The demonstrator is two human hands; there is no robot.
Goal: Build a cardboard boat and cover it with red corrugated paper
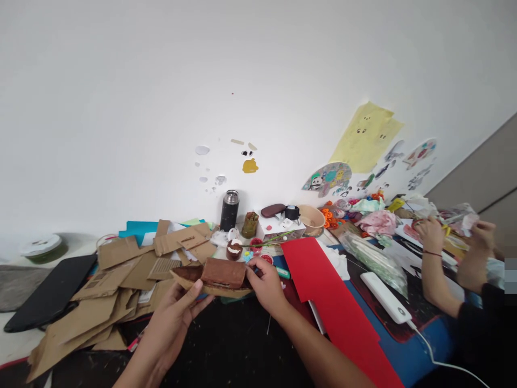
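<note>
In the middle of the head view is a small model boat (224,273) with a tan cardboard hull and a brown arched cover. My left hand (181,304) grips its hull from below, thumb on the near side. The fingers of my right hand (264,283) are pinched at the boat's right end, by the edge of the cover. Whether they hold some small piece there is hidden. Just behind the boat stand a small brown pot (234,249) with white contents and a red open tub (256,246). Thin green stems (274,238) lie behind my right hand.
Cardboard scraps (133,275) pile up on the left. A black flask (230,210) stands by the wall. Red card (339,307) and a white corded device (385,297) lie to the right. Another person's hands (432,237) are at the far right, near a plastic bag (375,258).
</note>
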